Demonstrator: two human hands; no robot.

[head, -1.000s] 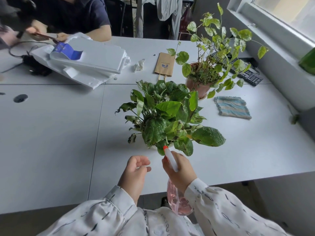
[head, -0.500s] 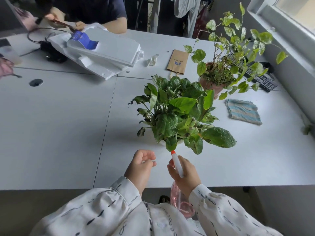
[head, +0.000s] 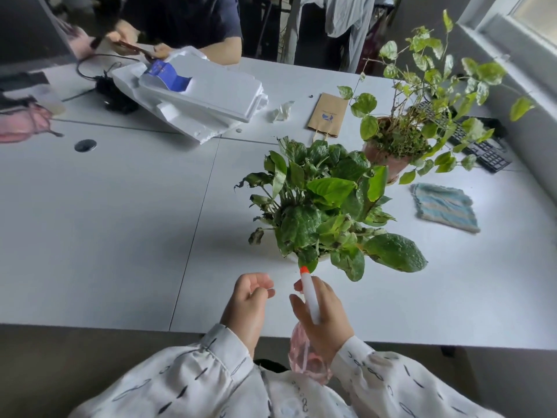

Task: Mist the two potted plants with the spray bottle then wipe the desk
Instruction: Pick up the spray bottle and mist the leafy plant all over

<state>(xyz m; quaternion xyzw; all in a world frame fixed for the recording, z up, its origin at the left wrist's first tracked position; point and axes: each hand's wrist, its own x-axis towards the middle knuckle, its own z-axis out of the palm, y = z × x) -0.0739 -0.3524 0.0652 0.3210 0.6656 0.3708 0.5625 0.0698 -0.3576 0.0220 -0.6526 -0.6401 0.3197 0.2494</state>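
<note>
My right hand [head: 324, 315] grips a spray bottle [head: 309, 297] with a white head, an orange nozzle and a pink body, at the desk's near edge. The nozzle points at the near potted plant [head: 328, 206], a bushy broad-leaved one, and sits just short of its front leaves. My left hand [head: 248, 300] hovers beside the bottle with loosely curled fingers and holds nothing. The far potted plant [head: 422, 116], leggy with small pale leaves in a pink pot, stands behind and to the right. A striped blue cloth [head: 444, 209] lies flat to the right of the near plant.
The white desk [head: 105, 221] carries a white foam block [head: 196, 98], a crumpled tissue [head: 281, 111], a brown paper bag [head: 327, 114] and a black keyboard [head: 476, 146]. Another person's arms [head: 180, 46] rest at the far edge.
The view has shifted slightly, so the plants sit further right and lower in frame. My right hand has kept the bottle aimed at the near plant; my left hand stays beside it.
</note>
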